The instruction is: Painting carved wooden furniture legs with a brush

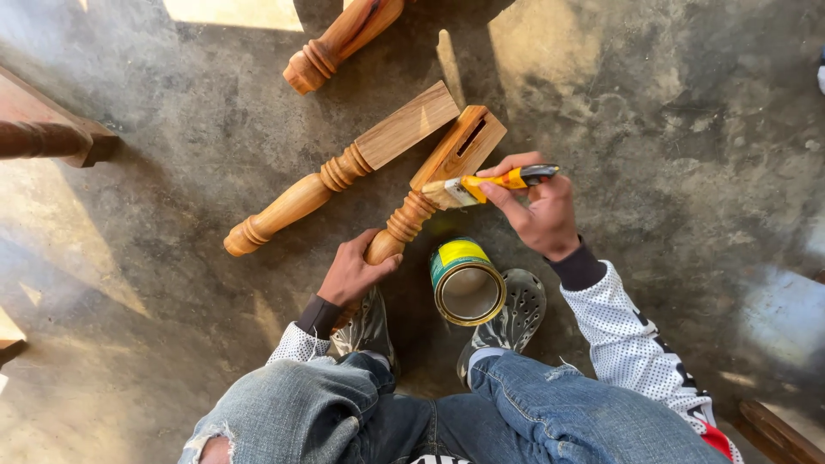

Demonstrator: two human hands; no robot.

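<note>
On a concrete floor (670,103), my left hand (352,275) grips a turned wooden leg (430,185) while my right hand (537,210), fingers closed, holds a paintbrush (485,185) on its square end, open tin (467,282) beside.

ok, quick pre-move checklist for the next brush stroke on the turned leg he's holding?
1. Left hand grips the round end of the held turned wooden leg: ok.
2. Right hand holds the yellow-handled flat paintbrush: ok.
3. Bristles touch the leg's square slotted block: ok.
4. Open round tin with green-yellow label stands upright between the feet, near the brush: ok.
5. Liquid level in the tin: cannot tell.
6. Second turned wooden leg on the grey concrete floor lies apart from the held one: ok.
</note>
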